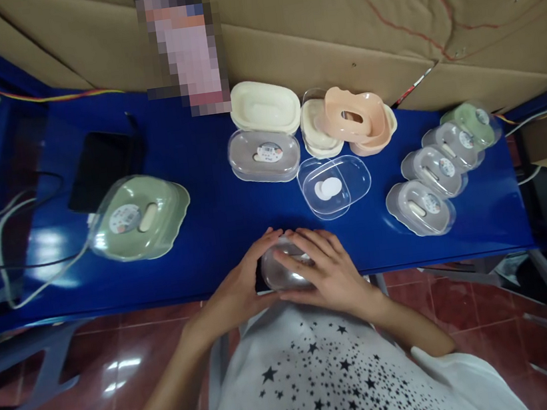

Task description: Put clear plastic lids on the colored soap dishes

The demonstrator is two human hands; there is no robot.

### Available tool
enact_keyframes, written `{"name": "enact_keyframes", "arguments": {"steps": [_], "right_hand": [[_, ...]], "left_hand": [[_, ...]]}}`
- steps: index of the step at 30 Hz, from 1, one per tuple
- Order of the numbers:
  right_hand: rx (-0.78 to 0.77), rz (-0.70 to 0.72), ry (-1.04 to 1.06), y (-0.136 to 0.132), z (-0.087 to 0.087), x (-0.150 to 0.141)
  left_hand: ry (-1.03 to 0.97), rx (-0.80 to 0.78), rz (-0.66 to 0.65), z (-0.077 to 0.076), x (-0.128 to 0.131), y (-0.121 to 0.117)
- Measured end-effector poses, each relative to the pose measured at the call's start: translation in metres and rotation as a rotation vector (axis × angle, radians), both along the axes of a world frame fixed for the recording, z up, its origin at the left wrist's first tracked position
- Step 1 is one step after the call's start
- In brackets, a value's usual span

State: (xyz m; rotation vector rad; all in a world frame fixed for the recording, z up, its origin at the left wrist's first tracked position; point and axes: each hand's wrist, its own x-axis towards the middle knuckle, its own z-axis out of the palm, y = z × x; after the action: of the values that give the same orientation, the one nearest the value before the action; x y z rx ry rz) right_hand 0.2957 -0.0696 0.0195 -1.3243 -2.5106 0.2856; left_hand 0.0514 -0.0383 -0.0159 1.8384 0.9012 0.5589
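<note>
A grey soap box with a clear lid is between my two hands at the front edge of the blue table. My left hand wraps round its left side, thumb and fingers along the rim. Across the lid and the right side lie the fingers of my right hand, which cover much of the box. Just beyond them, overlapping clear lids with white round stickers rest on the table. Farther back sits another grey soap box with a label on its lid.
Behind are a cream tray, a cream box and peach soap box parts. A green box stands left, near a black device and cables. Several lidded boxes line the right. Cardboard backs the table.
</note>
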Motion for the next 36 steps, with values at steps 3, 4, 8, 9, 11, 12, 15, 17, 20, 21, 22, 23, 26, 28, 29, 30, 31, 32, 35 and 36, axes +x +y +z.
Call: {"name": "enact_keyframes", "arguments": {"steps": [3,4,8,9,11,12,15,17,20,21,22,23,26,28,29,30,31,32,35,36], "right_hand": [[-0.034,0.012,-0.05,0.005,0.007,-0.002],[-0.043,0.015,-0.059,0.006,0.008,-0.003],[-0.018,0.042,-0.067,0.006,0.007,-0.003],[-0.004,0.056,-0.066,0.005,0.006,-0.002],[0.005,0.074,-0.079,0.002,0.004,0.002],[0.002,0.07,-0.095,0.0,0.003,0.004],[0.002,0.028,-0.139,-0.005,0.003,0.009],[0.003,-0.036,-0.142,-0.01,0.003,0.014],[-0.048,-0.193,-0.133,-0.021,0.005,0.03],[-0.072,-0.245,-0.131,-0.026,0.006,0.038],[-0.091,-0.288,-0.131,-0.03,0.007,0.046],[-0.097,-0.328,-0.133,-0.035,0.008,0.056],[-0.041,-0.421,-0.167,-0.044,0.012,0.086],[0.027,-0.47,-0.219,-0.045,0.012,0.102],[0.052,-0.489,-0.244,-0.046,0.012,0.109],[0.068,-0.509,-0.264,-0.046,0.012,0.115],[0.077,-0.525,-0.276,-0.047,0.011,0.119],[0.078,-0.532,-0.278,-0.048,0.01,0.122],[0.066,-0.507,-0.261,-0.063,0.007,0.133],[0.068,-0.503,-0.259,-0.071,0.006,0.139]], "left_hand": [[0.017,0.001,-0.022,0.001,-0.001,0.003],[0.022,0.006,-0.027,0.001,-0.001,0.004],[0.035,0.0,-0.026,-0.002,-0.003,0.007],[0.04,-0.002,-0.03,-0.004,-0.002,0.007],[0.052,0.007,-0.041,-0.007,0.0,0.006],[0.056,0.02,-0.051,-0.009,0.001,0.006],[0.064,0.07,-0.081,-0.012,0.004,0.005],[0.073,0.099,-0.076,-0.012,0.005,0.005],[0.105,0.105,-0.049,-0.009,0.005,0.006],[0.117,0.103,-0.05,-0.008,0.004,0.007],[0.131,0.103,-0.054,-0.006,0.004,0.008],[0.143,0.107,-0.059,-0.005,0.004,0.009],[0.184,0.145,-0.069,-0.004,0.006,0.011],[0.205,0.178,-0.072,-0.004,0.008,0.013],[0.212,0.194,-0.071,-0.003,0.009,0.013],[0.222,0.206,-0.068,-0.003,0.01,0.013],[0.232,0.216,-0.062,-0.003,0.01,0.013],[0.243,0.225,-0.056,-0.003,0.011,0.012],[0.272,0.236,-0.045,-0.004,0.011,0.01],[0.277,0.242,-0.042,-0.004,0.011,0.009]]}}
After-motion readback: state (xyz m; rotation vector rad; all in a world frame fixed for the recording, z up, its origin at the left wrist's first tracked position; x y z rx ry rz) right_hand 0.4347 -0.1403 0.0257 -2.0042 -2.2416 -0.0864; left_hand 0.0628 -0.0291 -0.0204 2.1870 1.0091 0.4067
